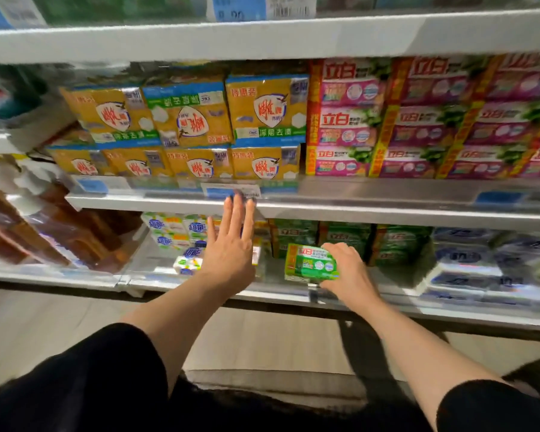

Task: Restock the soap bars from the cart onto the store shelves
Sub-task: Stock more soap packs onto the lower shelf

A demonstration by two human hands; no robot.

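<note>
My right hand grips a green soap bar pack and holds it over the front of the lower shelf, just before a row of matching green packs. My left hand is raised with straight, spread fingers in front of the lower shelf, its fingertips near the price label on the middle shelf's edge. It holds nothing. A small white and yellow soap pack lies on the lower shelf just left of that hand. The cart is out of view.
The middle shelf carries yellow soap packs on the left and pink ones on the right. White and blue packs stand behind my left hand, blue-grey packs lie far right, and amber bottles stand left.
</note>
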